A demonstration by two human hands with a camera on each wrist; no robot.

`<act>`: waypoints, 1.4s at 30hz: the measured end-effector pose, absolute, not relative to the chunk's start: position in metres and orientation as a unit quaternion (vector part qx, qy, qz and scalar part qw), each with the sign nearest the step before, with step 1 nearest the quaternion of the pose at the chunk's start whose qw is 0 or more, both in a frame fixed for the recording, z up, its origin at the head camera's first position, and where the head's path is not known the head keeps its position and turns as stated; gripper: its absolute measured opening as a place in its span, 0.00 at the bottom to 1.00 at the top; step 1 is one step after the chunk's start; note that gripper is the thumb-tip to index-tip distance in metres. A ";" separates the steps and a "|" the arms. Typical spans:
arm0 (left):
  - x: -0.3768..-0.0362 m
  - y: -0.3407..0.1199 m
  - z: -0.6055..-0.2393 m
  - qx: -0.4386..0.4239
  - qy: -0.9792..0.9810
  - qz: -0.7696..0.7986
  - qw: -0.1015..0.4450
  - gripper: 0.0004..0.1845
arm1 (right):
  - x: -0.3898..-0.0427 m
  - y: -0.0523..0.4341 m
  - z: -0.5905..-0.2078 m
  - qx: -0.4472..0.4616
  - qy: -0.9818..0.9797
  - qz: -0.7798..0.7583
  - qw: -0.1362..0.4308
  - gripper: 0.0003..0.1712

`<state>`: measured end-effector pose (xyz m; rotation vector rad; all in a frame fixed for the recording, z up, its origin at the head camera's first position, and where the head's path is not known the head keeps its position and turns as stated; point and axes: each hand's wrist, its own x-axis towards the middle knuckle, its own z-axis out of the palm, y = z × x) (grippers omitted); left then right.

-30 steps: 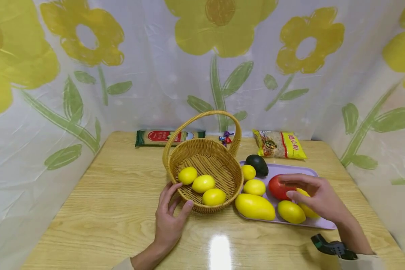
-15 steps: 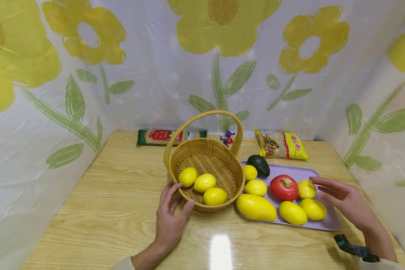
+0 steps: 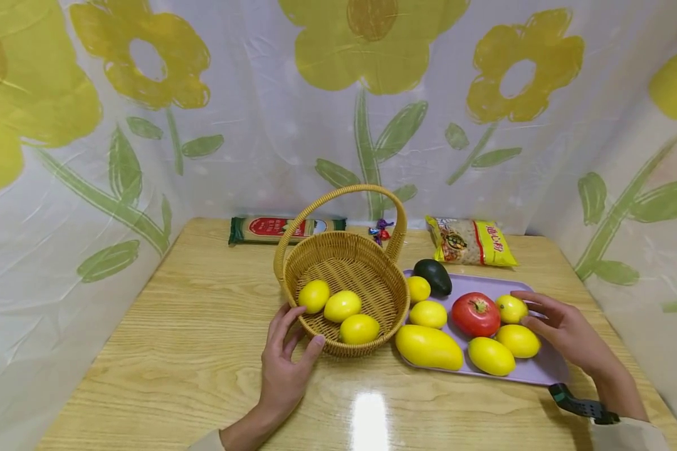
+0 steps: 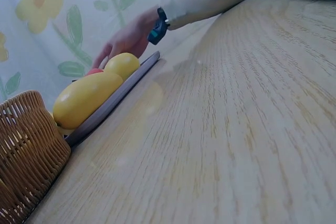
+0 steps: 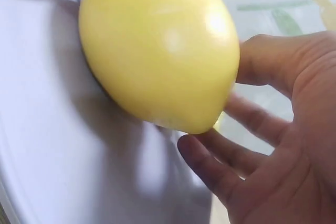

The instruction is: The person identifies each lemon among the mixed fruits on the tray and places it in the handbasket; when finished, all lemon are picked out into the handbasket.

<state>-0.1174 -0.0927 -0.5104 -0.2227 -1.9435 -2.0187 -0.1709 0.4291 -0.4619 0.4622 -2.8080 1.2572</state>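
Note:
A wicker basket (image 3: 344, 266) with a hoop handle stands mid-table and holds three lemons (image 3: 341, 305). My left hand (image 3: 291, 351) rests flat against its near rim, fingers relaxed and thumb on the weave. To its right a lilac tray (image 3: 541, 369) carries a tomato (image 3: 475, 313), a mango (image 3: 429, 346), an avocado (image 3: 435, 275) and several lemons. My right hand (image 3: 544, 316) lies at the tray's right end, fingers spread beside the far right lemon (image 3: 510, 308). In the right wrist view, thumb and fingers (image 5: 210, 166) flank a lemon (image 5: 157, 51) without curling round it.
A noodle packet (image 3: 284, 228), wrapped sweets (image 3: 379, 230) and a yellow snack bag (image 3: 469, 241) lie along the back edge. A flowered curtain walls in three sides. The left wrist view shows the basket (image 4: 26, 150), the mango (image 4: 86, 98) and bare wood.
My right hand left the tomato, drew out to the tray's right end, then came back in against the right-hand lemons. The left hand and the basket stayed put.

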 end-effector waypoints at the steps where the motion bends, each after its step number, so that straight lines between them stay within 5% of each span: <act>1: -0.117 -0.093 -0.510 -0.078 -0.681 -0.709 0.164 0.32 | -0.172 0.428 -0.463 0.143 -0.905 0.401 0.014 0.29; 10: -0.116 -0.094 -0.510 -0.080 -0.682 -0.708 0.164 0.32 | -0.180 0.421 -0.470 0.105 -0.919 0.381 0.016 0.34; 19: -0.116 -0.094 -0.510 -0.081 -0.683 -0.708 0.162 0.32 | -0.168 0.424 -0.463 0.074 -0.895 0.432 0.081 0.30; 26: -0.117 -0.092 -0.510 -0.082 -0.685 -0.705 0.161 0.32 | -0.154 0.382 -0.419 0.158 -0.867 0.466 0.074 0.28; 35: -0.118 -0.092 -0.511 -0.085 -0.686 -0.704 0.166 0.32 | -0.169 0.297 -0.378 0.318 -0.838 0.441 -0.053 0.25; 42: -0.117 -0.093 -0.511 -0.078 -0.686 -0.704 0.164 0.32 | -0.188 0.231 -0.388 0.369 -0.857 0.359 -0.027 0.23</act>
